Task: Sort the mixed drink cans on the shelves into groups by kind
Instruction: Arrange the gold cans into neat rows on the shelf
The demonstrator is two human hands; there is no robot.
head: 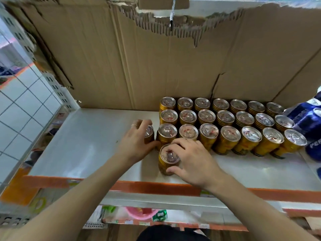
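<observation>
Both loose cans should probably slide upright, flush against the gold rows (225, 119), without nudging neighbours. Near the shelf (83, 150) edge the right hand (192, 160) curls round a front can (167, 156). Behind it, the left hand (136, 139) grips a second can (149, 133), just beside the rows' left end. Blue cans (303, 119) stand far right.

Views: one. Head camera, worn by the person, wide-angle, edges bent.
Position: in front of the shelf (97, 136), above its level.
Direction: forward and down; cardboard backing (139, 66) straight ahead.
Range: close; left hand (137, 141) and right hand (192, 160) sit mid-frame among the gold cans (225, 119), forearms entering from the bottom edge.
Margins: white tiles (26, 101) left, blue cans (305, 119) right, lower shelf (173, 202) below.
</observation>
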